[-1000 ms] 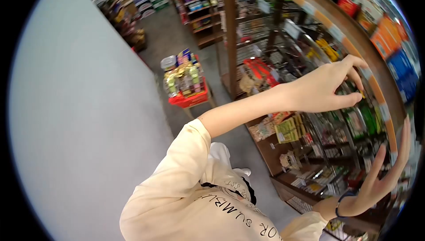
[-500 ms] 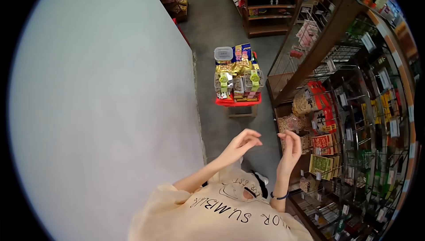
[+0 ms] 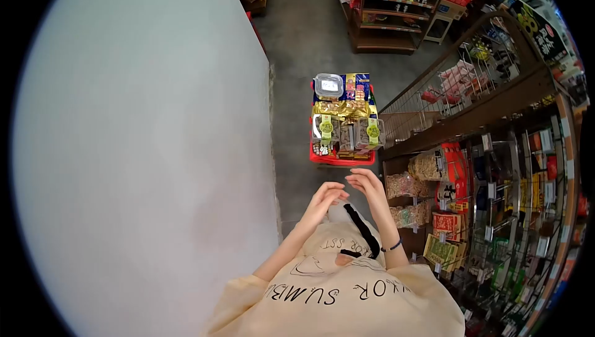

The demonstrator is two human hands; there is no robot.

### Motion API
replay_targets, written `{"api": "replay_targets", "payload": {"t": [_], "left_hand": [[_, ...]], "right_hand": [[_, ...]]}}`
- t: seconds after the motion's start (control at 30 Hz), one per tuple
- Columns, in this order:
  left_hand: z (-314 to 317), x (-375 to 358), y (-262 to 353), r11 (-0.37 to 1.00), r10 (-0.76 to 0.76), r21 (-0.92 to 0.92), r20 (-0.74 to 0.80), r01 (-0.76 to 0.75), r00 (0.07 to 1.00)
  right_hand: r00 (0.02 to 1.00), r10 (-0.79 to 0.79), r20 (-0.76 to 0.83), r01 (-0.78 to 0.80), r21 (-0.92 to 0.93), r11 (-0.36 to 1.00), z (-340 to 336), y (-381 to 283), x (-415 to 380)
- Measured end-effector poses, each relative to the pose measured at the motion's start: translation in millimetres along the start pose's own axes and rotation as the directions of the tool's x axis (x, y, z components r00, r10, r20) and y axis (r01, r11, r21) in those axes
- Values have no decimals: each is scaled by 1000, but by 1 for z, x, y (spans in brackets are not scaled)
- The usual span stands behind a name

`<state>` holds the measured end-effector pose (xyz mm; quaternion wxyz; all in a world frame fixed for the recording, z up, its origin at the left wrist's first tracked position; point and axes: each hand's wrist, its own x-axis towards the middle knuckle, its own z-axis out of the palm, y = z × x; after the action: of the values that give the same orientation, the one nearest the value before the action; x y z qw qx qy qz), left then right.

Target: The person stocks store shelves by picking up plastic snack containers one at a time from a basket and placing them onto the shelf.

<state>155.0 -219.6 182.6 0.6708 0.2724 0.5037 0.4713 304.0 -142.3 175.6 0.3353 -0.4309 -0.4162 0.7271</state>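
Note:
My left hand (image 3: 325, 199) is raised in front of my shirt, its fingers loosely curved and apart, holding nothing. Close by on its right, my right hand (image 3: 367, 183) is also empty, with fingers bent toward the left one. The two hands do not touch. Just beyond them stands a red basket (image 3: 344, 158) on a low stand. In it are clear tubs with green labels, such as one tub (image 3: 370, 132), gold packets (image 3: 354, 109), a blue packet (image 3: 357, 80) and a clear lidded box (image 3: 328, 85).
A pale wall (image 3: 155, 139) runs along the left. On the right stands a wire-fronted shelf (image 3: 489, 114) with bagged goods (image 3: 427, 166). Farther ahead is a brown shelf unit (image 3: 385, 44) with small packages. Grey floor (image 3: 297, 33) lies between.
Both hands have come closer together, the right one moving left. The basket appears nearer and slightly farther right, and the shelves have shifted in view.

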Motion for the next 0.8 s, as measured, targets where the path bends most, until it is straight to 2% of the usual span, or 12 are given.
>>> {"api": "replay_targets", "payload": {"t": [0.13,0.27,0.47,0.53,0.6,0.67,0.73,0.8], "left_hand": [[-6,43,15,1000,15,-27,-45,-16,999],[-14,92,20,999,-49,-20,-87,47,995],[-38,157,22,996,-63,44,-218,75,974],[-49,175,22,997,-34,56,-263,50,964],[-61,194,18,995,-60,63,-293,82,954],[-76,220,17,992,-71,80,-318,101,945],[-86,242,12,993,-12,108,-368,56,930],[-95,267,6,994,22,105,-400,23,916]], "right_hand": [[1000,10,-5,-10,-10,1000,-1,-9,47],[999,51,-12,-51,36,998,-22,-5,87],[986,107,-130,-99,62,993,-57,19,130],[980,146,-135,-144,23,989,-63,27,141],[987,99,-127,-103,-23,994,-66,39,157],[983,126,-132,-131,-28,991,-62,41,173],[977,84,-196,-111,-132,985,-55,43,196],[979,71,-190,-97,-132,986,-53,52,223]]}}
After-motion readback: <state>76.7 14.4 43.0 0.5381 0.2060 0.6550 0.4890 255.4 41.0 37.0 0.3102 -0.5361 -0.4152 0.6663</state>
